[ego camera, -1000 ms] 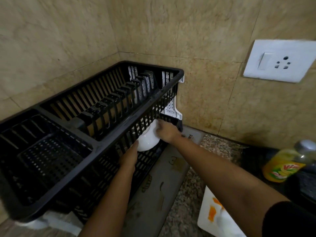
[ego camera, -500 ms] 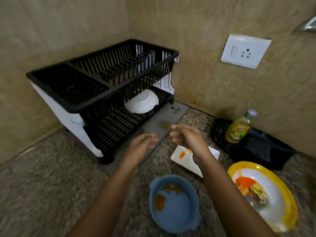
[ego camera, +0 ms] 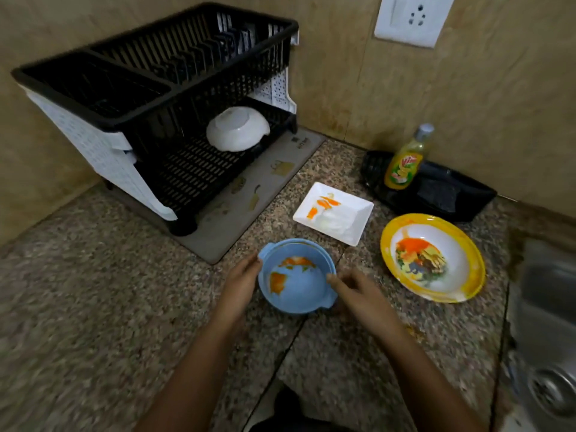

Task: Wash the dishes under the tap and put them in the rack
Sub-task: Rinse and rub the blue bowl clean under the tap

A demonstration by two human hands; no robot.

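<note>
A blue bowl (ego camera: 296, 285) smeared with orange food stands on the granite counter in front of me. My left hand (ego camera: 241, 285) presses against its left side and my right hand (ego camera: 355, 293) has its fingers on the right rim, so both hands clasp it. A white bowl (ego camera: 237, 129) lies upside down on the lower shelf of the black dish rack (ego camera: 156, 85) at the back left. A dirty white square plate (ego camera: 339, 213) and a dirty yellow-rimmed plate (ego camera: 433, 260) lie to the right of the blue bowl.
The rack stands on a grey mat (ego camera: 249, 207) in the wall corner. A yellow dish soap bottle (ego camera: 405, 163) stands on a black tray (ego camera: 452, 194) by the back wall. The steel sink (ego camera: 548, 338) is at the right edge. A wall socket (ego camera: 411, 17) sits above.
Both hands left the white bowl in the rack's lower shelf, drew back toward me and came down onto the sides of the blue bowl. My view tilted down to the counter.
</note>
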